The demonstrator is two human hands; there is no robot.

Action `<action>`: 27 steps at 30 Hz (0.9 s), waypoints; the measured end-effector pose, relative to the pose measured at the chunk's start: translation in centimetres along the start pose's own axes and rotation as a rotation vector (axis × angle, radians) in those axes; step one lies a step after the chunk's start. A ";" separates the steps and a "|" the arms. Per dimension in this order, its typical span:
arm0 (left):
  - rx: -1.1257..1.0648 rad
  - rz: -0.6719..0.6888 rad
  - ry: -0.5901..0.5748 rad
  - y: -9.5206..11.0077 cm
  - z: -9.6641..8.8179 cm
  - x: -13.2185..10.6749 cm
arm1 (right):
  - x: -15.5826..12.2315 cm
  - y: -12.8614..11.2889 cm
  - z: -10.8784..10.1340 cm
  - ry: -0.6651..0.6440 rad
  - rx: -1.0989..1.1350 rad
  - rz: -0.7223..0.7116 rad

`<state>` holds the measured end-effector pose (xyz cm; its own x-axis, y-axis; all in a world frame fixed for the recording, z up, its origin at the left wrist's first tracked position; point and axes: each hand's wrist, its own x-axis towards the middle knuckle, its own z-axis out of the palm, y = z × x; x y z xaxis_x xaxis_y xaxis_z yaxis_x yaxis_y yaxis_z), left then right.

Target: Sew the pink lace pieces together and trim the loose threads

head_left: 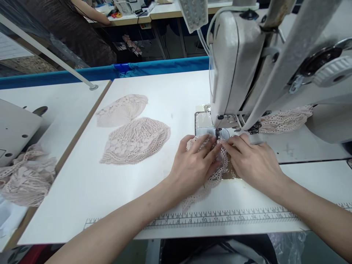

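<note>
A pale pink lace piece (223, 165) lies under the needle area (218, 132) of a white sewing machine (233, 66), its scalloped edge trailing toward the table's front. My left hand (191, 163) rests over this lace with bent fingers, gripping it against the machine bed just left of the needle. From the other side, my right hand (254, 165) pinches the lace edge close to the needle, thumb and forefinger together. Both sets of fingertips nearly meet in front of the presser foot, and they hide part of the lace.
Two lace cup shapes (136, 141) lie flat on the white table (82, 190) at left. More lace (287, 119) sits behind the machine arm, and a lace heap (30, 176) lies far left. A printed ruler (203, 220) runs along the front edge. Another person's arm (92, 13) shows behind.
</note>
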<state>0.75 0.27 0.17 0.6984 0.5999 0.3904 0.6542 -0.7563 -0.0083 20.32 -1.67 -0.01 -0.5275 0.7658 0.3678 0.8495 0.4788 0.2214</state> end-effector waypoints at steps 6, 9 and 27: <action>-0.009 -0.011 -0.016 0.0 -0.1 0.0 | -0.2 0.0 0.2 0.021 -0.019 -0.001; -0.010 -0.018 -0.028 0.1 -0.1 0.0 | -0.2 0.0 0.2 0.012 -0.015 0.000; -0.038 0.058 0.065 -0.5 -0.3 0.3 | 0.3 0.5 -0.2 0.052 0.016 0.001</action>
<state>0.61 0.75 0.54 0.7135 0.5378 0.4490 0.6012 -0.7991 0.0017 20.61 -1.28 0.34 -0.5249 0.7436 0.4142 0.8499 0.4848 0.2067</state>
